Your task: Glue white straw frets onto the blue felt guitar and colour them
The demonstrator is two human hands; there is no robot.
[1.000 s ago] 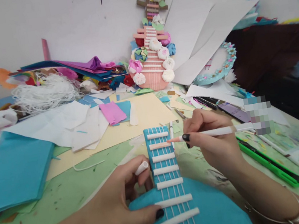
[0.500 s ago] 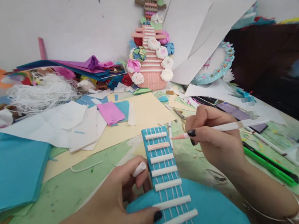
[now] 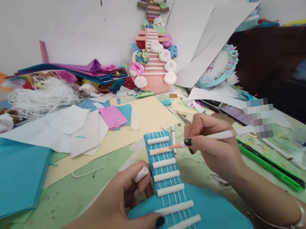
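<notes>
A blue paper-covered craft guitar (image 3: 222,212) lies in front of me, white strings running up its neck beneath several white bars. The second bar from the top (image 3: 159,151) is tinted peach. My left hand (image 3: 127,208) steadies the guitar, thumb on its body beside the strings, and a white pen cap (image 3: 141,174) is clasped between its curled fingers. In my right hand (image 3: 215,143) is a white brush pen (image 3: 222,134), gripped like a pencil. Its peach tip touches the right end of the tinted bar.
Behind stands a pink craft guitar (image 3: 155,79) with paper flowers. To the left are blue paper (image 3: 11,177) and a tangle of white string (image 3: 44,95). A green cutter knife (image 3: 270,165), a phone (image 3: 233,114) and scissors (image 3: 182,117) lie on the right.
My right hand has moved left, bringing the brush pen's tip from beside the neck onto the peach bar. The left hand keeps its hold on the guitar and cap.
</notes>
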